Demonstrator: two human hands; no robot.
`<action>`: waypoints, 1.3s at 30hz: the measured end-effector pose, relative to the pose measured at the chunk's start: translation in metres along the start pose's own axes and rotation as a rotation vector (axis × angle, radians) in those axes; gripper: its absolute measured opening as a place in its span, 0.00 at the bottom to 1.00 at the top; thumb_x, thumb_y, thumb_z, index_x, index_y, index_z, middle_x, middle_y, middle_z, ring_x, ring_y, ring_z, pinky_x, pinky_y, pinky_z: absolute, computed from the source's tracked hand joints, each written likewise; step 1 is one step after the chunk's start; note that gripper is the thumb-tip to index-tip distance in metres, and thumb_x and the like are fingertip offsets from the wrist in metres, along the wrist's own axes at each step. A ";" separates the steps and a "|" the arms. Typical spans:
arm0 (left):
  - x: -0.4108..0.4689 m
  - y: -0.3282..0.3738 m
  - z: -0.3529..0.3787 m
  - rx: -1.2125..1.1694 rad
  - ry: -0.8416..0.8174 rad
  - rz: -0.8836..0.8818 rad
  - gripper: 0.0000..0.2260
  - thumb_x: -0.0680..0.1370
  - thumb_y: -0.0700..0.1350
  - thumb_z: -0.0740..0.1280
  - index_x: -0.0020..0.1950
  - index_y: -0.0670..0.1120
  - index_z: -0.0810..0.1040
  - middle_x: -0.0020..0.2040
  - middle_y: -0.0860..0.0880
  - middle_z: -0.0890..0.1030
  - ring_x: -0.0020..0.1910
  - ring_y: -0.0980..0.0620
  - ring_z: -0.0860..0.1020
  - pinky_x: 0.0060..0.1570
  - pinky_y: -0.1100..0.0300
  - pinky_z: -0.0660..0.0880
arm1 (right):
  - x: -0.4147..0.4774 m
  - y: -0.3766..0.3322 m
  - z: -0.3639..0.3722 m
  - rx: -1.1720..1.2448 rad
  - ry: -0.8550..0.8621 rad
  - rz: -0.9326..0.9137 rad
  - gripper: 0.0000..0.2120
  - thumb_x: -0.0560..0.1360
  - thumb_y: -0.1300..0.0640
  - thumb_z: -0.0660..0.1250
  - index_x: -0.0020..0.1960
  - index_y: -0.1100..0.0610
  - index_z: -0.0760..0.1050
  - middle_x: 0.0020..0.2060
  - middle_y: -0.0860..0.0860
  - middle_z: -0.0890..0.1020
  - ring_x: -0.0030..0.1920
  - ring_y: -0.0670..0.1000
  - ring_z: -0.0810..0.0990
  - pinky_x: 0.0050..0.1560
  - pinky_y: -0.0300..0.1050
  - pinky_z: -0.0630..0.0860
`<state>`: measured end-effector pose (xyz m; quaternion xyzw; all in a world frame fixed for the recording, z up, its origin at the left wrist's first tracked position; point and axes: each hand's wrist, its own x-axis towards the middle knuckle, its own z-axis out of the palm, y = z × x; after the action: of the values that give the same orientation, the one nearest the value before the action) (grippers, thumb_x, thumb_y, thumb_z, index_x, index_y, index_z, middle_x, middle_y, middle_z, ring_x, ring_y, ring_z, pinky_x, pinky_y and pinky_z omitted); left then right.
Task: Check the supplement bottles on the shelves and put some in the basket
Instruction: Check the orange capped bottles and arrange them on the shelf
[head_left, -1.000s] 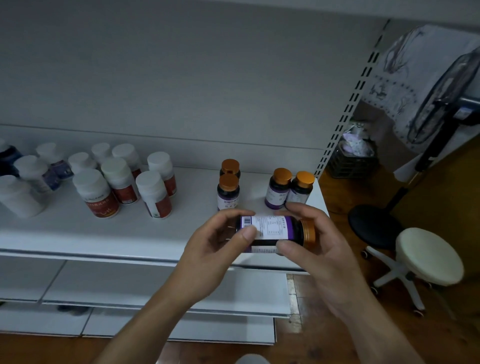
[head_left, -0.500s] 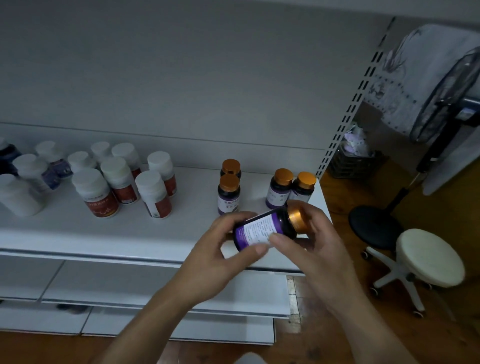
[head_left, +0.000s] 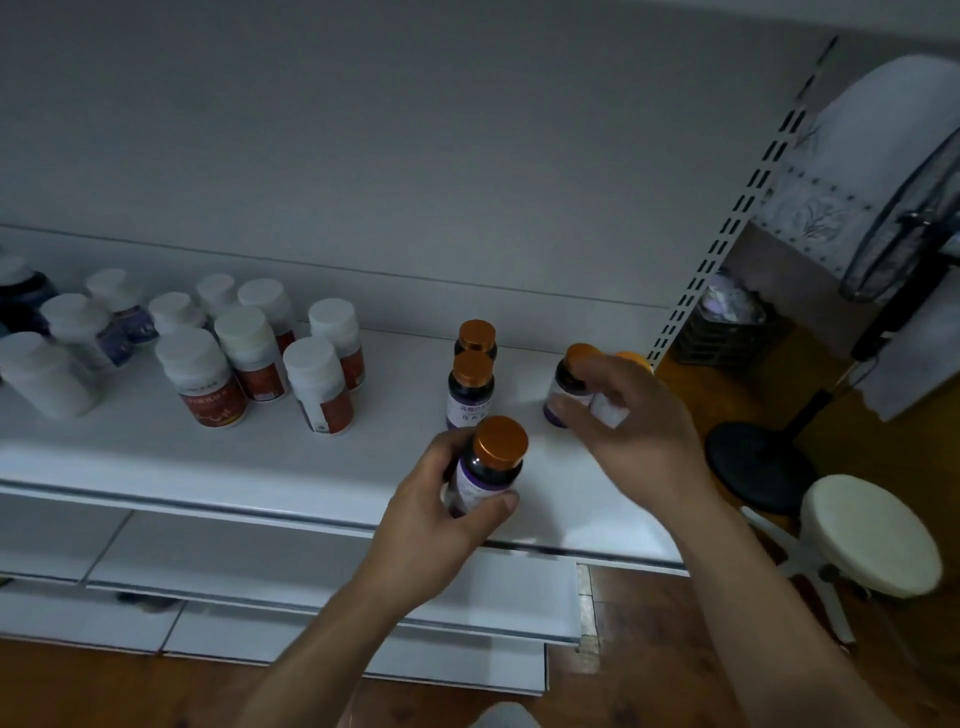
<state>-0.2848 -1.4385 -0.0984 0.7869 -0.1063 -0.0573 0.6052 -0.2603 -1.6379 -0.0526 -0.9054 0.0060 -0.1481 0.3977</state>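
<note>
One orange-capped bottle (head_left: 491, 467) sits upright in the left hand (head_left: 436, 519), just below the centre of the frame, over the front edge of the white shelf (head_left: 156, 457). The fingers (head_left: 441, 460) wrap its far side and the thumb presses the label from the near side. This firm hold leaves the cap up and frees the other hand.

The right hand (head_left: 639, 441) reaches right of centre, at the pair of bottles (head_left: 563, 387) by the shelf's right end. Its fingers (head_left: 574, 410) are spread and lightly bent across the front of the pair. Blur hides whether they grip one or only touch it, so I cannot tell. My guess is that the held bottle has been looked over and a second one is being picked out for the same check.

Two more bottles (head_left: 470, 389) of the same kind stand one behind the other at centre, and white-capped bottles (head_left: 249, 353) crowd the left of the shelf. A dark crate (head_left: 727, 332) on the floor at the right may be the basket, though that is unsure. The held bottle is not in any basket yet.
</note>
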 end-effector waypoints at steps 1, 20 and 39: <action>0.000 -0.002 0.000 -0.006 -0.001 -0.011 0.21 0.74 0.45 0.74 0.60 0.61 0.70 0.57 0.63 0.77 0.55 0.70 0.74 0.48 0.80 0.69 | 0.012 0.006 0.001 -0.096 0.025 -0.029 0.12 0.73 0.48 0.71 0.53 0.53 0.79 0.48 0.48 0.82 0.49 0.49 0.79 0.52 0.49 0.77; 0.017 -0.044 -0.018 -0.100 0.241 -0.135 0.22 0.73 0.40 0.74 0.59 0.59 0.73 0.57 0.56 0.80 0.56 0.60 0.78 0.53 0.69 0.72 | 0.047 0.012 0.004 -0.429 -0.037 -0.111 0.17 0.73 0.42 0.69 0.53 0.54 0.80 0.39 0.49 0.82 0.40 0.51 0.78 0.43 0.46 0.75; 0.104 -0.053 -0.039 -0.108 0.066 -0.084 0.31 0.72 0.37 0.73 0.71 0.50 0.65 0.67 0.50 0.75 0.65 0.51 0.74 0.66 0.50 0.71 | -0.059 -0.028 0.020 -0.268 -0.036 0.133 0.25 0.72 0.42 0.70 0.67 0.44 0.73 0.62 0.45 0.77 0.59 0.41 0.69 0.57 0.40 0.67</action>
<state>-0.1701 -1.4138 -0.1353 0.7584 -0.0500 -0.0626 0.6469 -0.3145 -1.5972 -0.0609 -0.9505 0.0787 -0.1029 0.2823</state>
